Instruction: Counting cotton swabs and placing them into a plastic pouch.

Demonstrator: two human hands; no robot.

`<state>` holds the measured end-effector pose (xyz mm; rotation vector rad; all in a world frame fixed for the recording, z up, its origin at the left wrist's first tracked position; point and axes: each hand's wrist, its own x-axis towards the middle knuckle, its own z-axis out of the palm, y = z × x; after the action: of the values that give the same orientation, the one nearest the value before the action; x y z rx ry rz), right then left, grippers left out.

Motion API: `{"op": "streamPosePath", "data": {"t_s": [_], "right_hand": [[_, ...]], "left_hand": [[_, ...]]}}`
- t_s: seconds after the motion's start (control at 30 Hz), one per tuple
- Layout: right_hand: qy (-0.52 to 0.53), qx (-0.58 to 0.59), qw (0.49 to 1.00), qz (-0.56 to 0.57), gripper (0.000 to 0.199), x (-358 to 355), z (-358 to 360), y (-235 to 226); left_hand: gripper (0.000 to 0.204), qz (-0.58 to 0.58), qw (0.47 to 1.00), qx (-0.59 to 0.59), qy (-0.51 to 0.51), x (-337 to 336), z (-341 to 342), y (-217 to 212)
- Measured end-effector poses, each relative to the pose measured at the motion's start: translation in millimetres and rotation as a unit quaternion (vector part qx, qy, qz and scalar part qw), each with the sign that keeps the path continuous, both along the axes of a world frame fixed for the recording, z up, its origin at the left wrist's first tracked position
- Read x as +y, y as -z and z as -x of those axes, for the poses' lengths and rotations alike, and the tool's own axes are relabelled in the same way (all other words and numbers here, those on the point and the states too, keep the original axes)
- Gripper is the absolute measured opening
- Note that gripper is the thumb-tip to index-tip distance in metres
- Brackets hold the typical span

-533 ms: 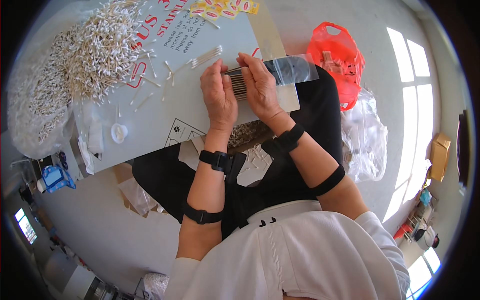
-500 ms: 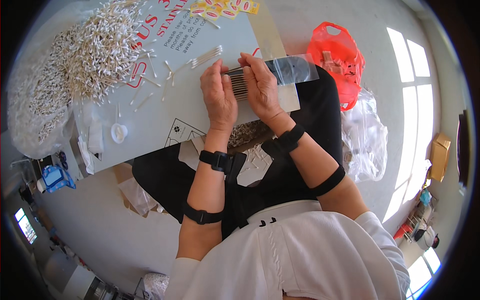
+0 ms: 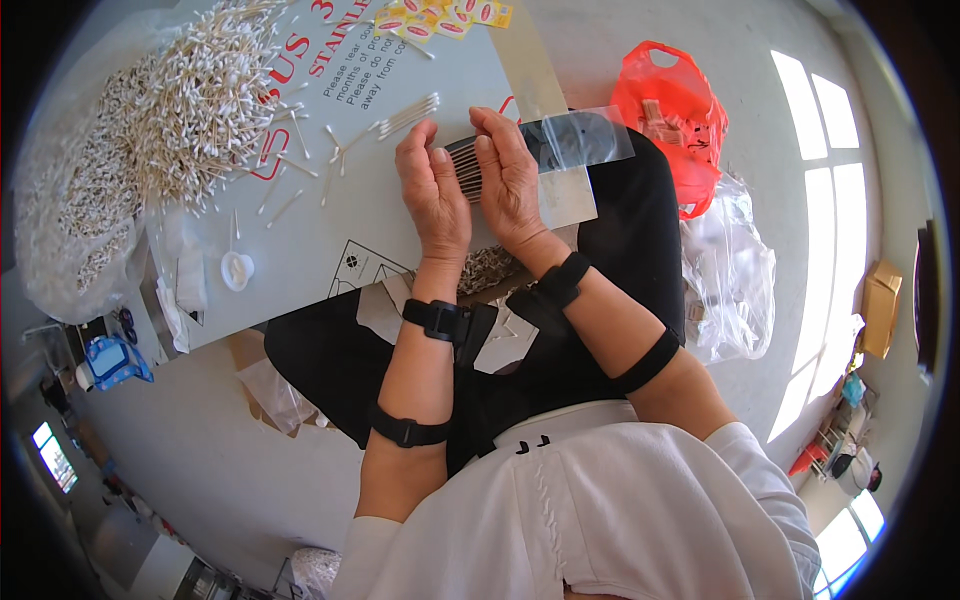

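A row of cotton swabs (image 3: pixel 466 172) lies between my two palms, their thin sticks side by side across the gap. My left hand (image 3: pixel 434 195) presses on one end of the row, its thumb upright along the inner side. Facing it, my right hand (image 3: pixel 509 180) closes on the other end, fingers bent forward. The swab tips are hidden by the hands. Beyond them, a few loose cotton swabs (image 3: pixel 408 117) rest on the board-topped table (image 3: pixel 370 215). A clear plastic sleeve (image 3: pixel 592 138) sticks out past the table's right edge, beside my right hand.
A large heap of cotton swabs (image 3: pixel 205 110) spills from a clear bag at the left. Near it stands a small white cup (image 3: pixel 237 272). Yellow-and-white packets (image 3: pixel 445 18) lie at the far edge. A red plastic bag (image 3: pixel 672 125) and clear plastic wrapping (image 3: pixel 725 285) are at the right.
My right hand has shifted slightly left, closer to my left hand, so the gap showing the swabs is narrower. The swabs stay between both hands.
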<state>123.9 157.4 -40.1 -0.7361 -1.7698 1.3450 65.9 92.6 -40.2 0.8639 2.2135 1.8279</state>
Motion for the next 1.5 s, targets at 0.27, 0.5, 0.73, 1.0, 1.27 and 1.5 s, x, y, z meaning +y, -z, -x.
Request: {"op": "streamPosePath", "data": {"t_s": [0.27, 0.5, 0.73, 1.0, 1.27, 1.5], "right_hand": [[-0.01, 0.035, 0.995, 0.088, 0.029, 6.4, -4.6, 1.8], [-0.03, 0.072, 0.979, 0.189, 0.027, 21.0, -14.9, -4.5], [-0.082, -0.173, 0.981, -0.027, 0.009, 33.2, -65.2, -16.8], [-0.106, -0.209, 0.958, -0.168, 0.004, 21.1, -67.4, -22.7], [-0.117, -0.217, 0.949, -0.196, 0.01, 22.2, -67.8, -17.2], [-0.088, -0.202, 0.96, -0.172, 0.012, 22.3, -63.7, -17.5]], "left_hand": [[0.056, 0.263, 0.921, 0.278, 0.07, -24.6, -6.0, -10.6], [0.076, 0.392, 0.864, 0.287, 0.134, -33.8, -17.2, -11.2], [0.082, 0.377, 0.874, 0.269, 0.145, -34.6, -15.1, -15.0], [0.087, 0.369, 0.879, 0.265, 0.145, -34.4, -14.5, -14.0], [0.089, 0.375, 0.873, 0.28, 0.136, -34.0, -14.9, -12.9], [0.089, 0.371, 0.873, 0.288, 0.132, -32.9, -15.1, -12.1]]}}
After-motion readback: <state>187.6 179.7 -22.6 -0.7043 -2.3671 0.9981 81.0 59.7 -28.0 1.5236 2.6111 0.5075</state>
